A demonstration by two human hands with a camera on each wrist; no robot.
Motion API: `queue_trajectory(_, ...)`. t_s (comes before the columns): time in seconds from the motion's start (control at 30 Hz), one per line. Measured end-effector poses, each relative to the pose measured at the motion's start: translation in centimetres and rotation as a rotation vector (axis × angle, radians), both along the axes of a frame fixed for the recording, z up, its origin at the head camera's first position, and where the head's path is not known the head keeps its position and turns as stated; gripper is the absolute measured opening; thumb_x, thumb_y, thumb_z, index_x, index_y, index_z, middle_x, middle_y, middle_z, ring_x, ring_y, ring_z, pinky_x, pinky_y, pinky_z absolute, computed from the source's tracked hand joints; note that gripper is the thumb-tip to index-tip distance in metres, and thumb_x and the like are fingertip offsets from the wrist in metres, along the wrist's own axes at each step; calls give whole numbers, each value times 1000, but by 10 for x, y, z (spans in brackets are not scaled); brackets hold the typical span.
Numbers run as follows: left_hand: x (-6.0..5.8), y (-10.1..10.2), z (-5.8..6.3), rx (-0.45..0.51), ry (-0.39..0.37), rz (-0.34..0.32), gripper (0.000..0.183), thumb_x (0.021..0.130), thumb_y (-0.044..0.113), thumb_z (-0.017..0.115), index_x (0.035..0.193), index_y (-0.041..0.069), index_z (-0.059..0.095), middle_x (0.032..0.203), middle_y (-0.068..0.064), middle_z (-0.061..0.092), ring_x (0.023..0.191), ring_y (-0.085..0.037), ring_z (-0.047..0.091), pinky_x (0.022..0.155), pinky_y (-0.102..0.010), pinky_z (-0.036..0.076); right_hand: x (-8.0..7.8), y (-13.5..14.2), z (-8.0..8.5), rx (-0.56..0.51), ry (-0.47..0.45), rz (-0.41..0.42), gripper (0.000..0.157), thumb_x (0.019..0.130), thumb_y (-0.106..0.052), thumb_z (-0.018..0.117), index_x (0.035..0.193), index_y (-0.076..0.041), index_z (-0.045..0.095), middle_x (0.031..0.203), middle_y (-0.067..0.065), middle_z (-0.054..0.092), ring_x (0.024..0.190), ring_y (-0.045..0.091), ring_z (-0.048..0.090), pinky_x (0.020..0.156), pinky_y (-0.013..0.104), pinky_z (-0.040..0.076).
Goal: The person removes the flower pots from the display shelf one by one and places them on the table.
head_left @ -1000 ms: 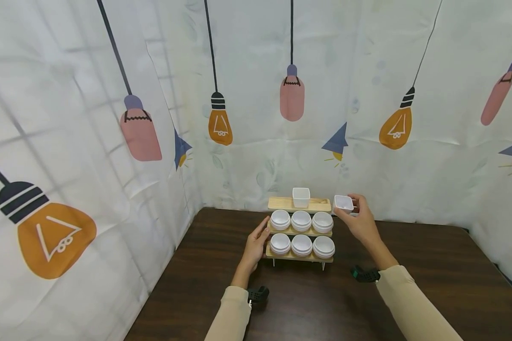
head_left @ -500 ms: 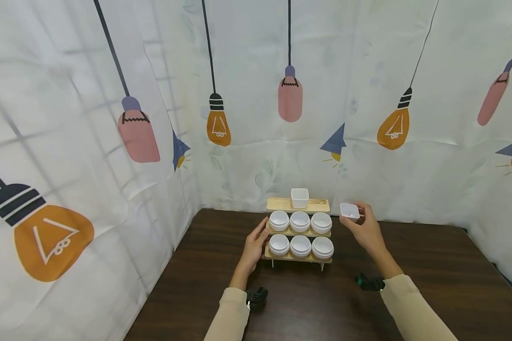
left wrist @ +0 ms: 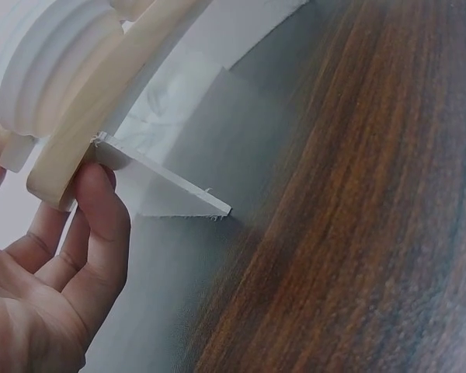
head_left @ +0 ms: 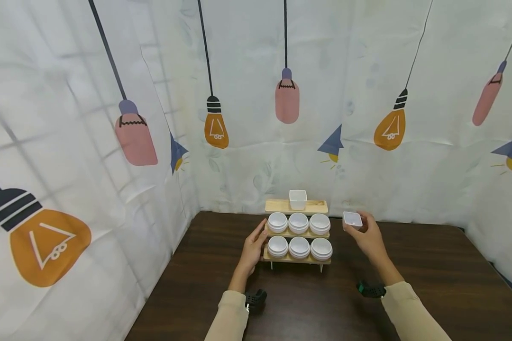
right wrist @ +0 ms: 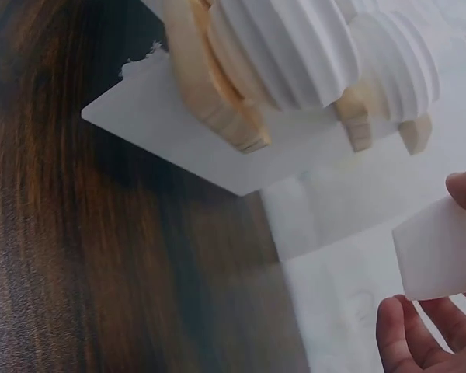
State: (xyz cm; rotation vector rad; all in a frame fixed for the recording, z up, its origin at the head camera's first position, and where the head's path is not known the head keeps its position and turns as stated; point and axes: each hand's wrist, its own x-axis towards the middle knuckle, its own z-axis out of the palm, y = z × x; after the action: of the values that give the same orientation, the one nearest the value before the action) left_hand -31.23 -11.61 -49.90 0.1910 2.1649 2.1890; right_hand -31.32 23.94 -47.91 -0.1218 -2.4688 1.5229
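Observation:
A three-tier stand with pale wooden shelves [head_left: 277, 206] and white side panels [right wrist: 167, 128] stands on the table. White ribbed round cups [head_left: 299, 247] fill its two lower tiers, and one square white cup [head_left: 297, 199] sits mid-way along the top tier. My left hand [head_left: 251, 248] grips the left end of the stand, its fingers around a wooden shelf end [left wrist: 62, 167] in the left wrist view. To the right of the stand, my right hand [head_left: 373, 241] pinches another square white cup [head_left: 352, 219] between thumb and fingers, held in the air.
The dark wood-grain table [head_left: 315, 308] extends to both sides of the stand. Behind it and at the left hang white cloth walls [head_left: 239, 166] printed with lamps. A black band [head_left: 256, 298] is on each wrist.
My right hand has carried the square cup rightward and lower, away from the top tier's right end. My left hand keeps its place on the stand; the head view has shifted slightly.

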Motion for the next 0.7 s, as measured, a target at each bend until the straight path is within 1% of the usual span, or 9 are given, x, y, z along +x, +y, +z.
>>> queue_trajectory(0.13, 1, 1, 0, 3, -6, -3, 49, 109, 24, 51, 157, 24, 44, 109, -2, 63, 82, -14, 56, 48, -31, 43, -1, 3, -6, -1, 6, -23, 74, 96, -29, 73, 154, -3, 36, 138, 23, 54, 99, 16, 51, 71, 21, 46)
queue_trajectory(0.23, 1, 1, 0, 7, -3, 5, 48, 109, 23, 51, 156, 25, 45, 109, -2, 63, 82, -15, 56, 47, -30, 42, -3, 4, -12, -26, 0, -29, 73, 95, -26, 74, 154, -2, 37, 136, 23, 56, 95, 11, 51, 71, 20, 45)
queue_trajectory(0.3, 1, 1, 0, 7, 0, 14, 48, 109, 23, 52, 156, 24, 46, 108, -2, 62, 82, -15, 56, 47, -30, 41, -4, 4, -15, -45, -11, -25, 73, 95, -25, 74, 154, -1, 37, 137, 24, 55, 95, 11, 50, 71, 19, 45)
queue_trajectory(0.37, 1, 1, 0, 3, 4, 18, 48, 109, 23, 52, 156, 22, 45, 106, -2, 62, 80, -15, 55, 47, -30, 41, -5, 5, -17, -56, -26, -21, 74, 96, -24, 73, 155, 0, 35, 139, 24, 54, 98, 13, 50, 72, 17, 45)
queue_trajectory(0.53, 0, 1, 0, -12, 0, 7, 49, 109, 24, 51, 158, 21, 43, 104, -2, 60, 77, -16, 54, 47, -30, 42, -8, 5, -21, -56, -60, -11, 78, 96, -24, 72, 158, 0, 30, 144, 26, 49, 110, 25, 50, 74, 16, 44)
queue_trajectory(0.7, 0, 0, 0, -14, -5, -6, 51, 109, 24, 51, 159, 21, 41, 102, -1, 60, 77, -15, 55, 48, -31, 43, -12, 6, -23, -56, -83, -1, 79, 97, -25, 71, 159, 0, 28, 148, 27, 47, 118, 30, 49, 75, 14, 43)
